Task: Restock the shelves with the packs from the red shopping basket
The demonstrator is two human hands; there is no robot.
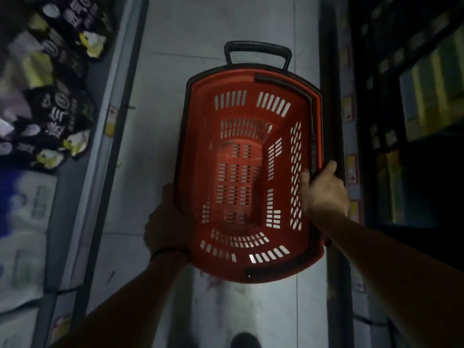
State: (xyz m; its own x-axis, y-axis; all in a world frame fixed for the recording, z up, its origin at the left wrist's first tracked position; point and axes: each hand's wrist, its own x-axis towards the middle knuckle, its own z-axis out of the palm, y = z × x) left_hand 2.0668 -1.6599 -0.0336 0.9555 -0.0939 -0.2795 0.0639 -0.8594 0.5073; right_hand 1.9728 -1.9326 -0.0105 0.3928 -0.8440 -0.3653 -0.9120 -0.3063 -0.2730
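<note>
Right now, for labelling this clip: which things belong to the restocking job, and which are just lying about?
Job: red shopping basket, empty, held by left hand and right hand; black packs on left shelf.
Lying about: yellow boxes, price tags, floor.

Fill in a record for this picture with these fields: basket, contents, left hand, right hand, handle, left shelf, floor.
basket: red, slotted walls, in the aisle between shelves
contents: none visible
left hand: holds the basket's left side, in shadow
right hand: grips the right rim, thumb inside
handle: black, at the far end
left shelf: black packs, white packs nearer
floor: pale tiles
</note>
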